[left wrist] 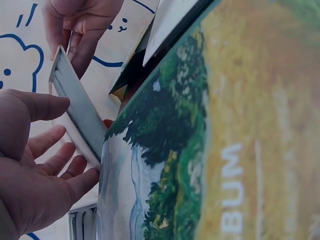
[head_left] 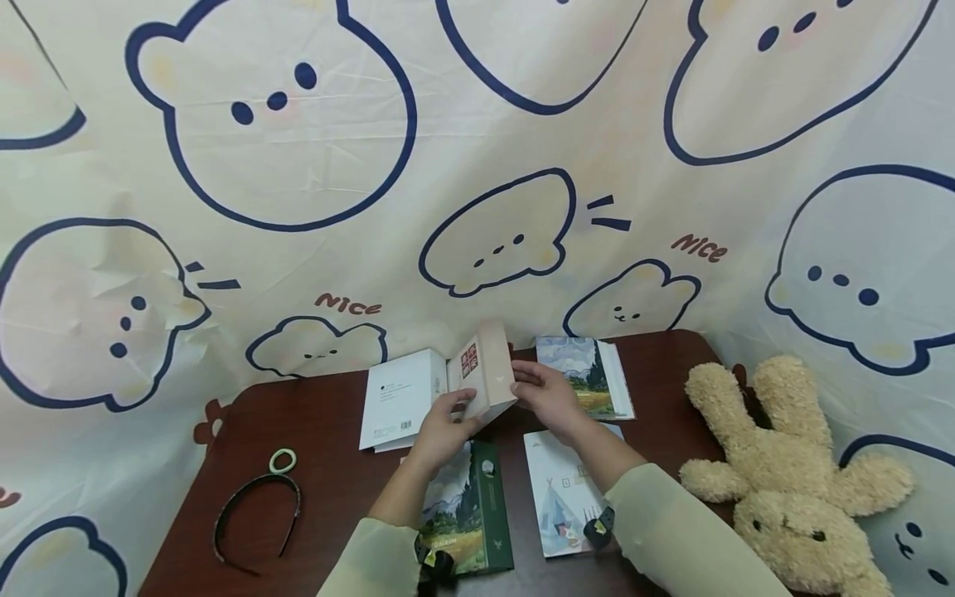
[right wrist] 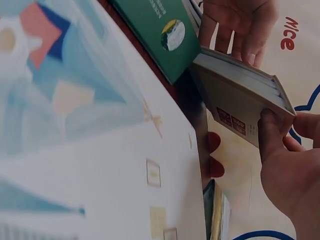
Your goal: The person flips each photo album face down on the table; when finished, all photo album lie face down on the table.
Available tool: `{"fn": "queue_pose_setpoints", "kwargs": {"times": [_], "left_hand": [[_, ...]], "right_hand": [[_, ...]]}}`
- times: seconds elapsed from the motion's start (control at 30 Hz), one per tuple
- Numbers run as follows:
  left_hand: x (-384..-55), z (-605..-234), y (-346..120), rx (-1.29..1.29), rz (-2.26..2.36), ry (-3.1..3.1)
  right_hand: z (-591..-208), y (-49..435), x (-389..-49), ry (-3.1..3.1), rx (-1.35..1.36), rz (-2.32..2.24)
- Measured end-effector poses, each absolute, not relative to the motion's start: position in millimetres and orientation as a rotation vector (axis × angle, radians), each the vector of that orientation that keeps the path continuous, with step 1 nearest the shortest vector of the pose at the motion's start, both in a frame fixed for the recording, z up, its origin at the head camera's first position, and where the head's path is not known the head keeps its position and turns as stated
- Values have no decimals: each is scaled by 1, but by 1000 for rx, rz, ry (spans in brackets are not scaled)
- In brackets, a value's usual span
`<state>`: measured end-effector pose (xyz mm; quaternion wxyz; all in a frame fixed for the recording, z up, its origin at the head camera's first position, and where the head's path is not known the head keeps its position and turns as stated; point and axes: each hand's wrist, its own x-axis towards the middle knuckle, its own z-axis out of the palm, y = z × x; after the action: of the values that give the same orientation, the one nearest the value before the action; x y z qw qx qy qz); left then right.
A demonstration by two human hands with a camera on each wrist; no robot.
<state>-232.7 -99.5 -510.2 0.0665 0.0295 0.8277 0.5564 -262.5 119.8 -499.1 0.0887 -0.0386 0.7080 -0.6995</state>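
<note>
A cream hardcover book point(head_left: 488, 373) with a red block of characters on its cover is held upright and tilted above the table. My left hand point(head_left: 446, 427) grips its lower left side, thumb on one face and fingers on the other. At the opposite edge my right hand point(head_left: 550, 396) pinches it; in the right wrist view the thumb of the right hand point(right wrist: 290, 175) lies on the cover point(right wrist: 232, 120) near the red block. Page edges of the book point(left wrist: 80, 102) show in the left wrist view. Below the left hand lies a green album point(head_left: 477, 514) with a painted landscape cover.
On the dark table point(head_left: 336, 497) a white book point(head_left: 403, 398) stands back left, a landscape-covered book point(head_left: 589, 377) lies back right, and a white illustrated book point(head_left: 559, 497) is under the right forearm. A headband point(head_left: 224, 518) and ring point(head_left: 283, 461) lie left; a plush toy point(head_left: 791, 464) lies right.
</note>
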Motion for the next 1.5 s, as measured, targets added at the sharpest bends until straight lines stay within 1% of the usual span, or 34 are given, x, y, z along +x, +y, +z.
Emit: {"fn": "queue_pose_setpoints", "kwargs": {"times": [0.63,0.9,1.13,1.5], "left_hand": [[-235,-512,-91,32,1579,2505],[-238,-517,-90,48,1542,2517],[-239,-518,-88,25,1538,2503],[-237,-514,-85,13,1519,2511]], "right_hand": [[-517,134,-270,2216,-38,-1957],[-518,134,-269,2475,4,-1711],[-518,134,-268,2715,-65,-1440],[-518,136,-270,2816,-126,-1278]]}}
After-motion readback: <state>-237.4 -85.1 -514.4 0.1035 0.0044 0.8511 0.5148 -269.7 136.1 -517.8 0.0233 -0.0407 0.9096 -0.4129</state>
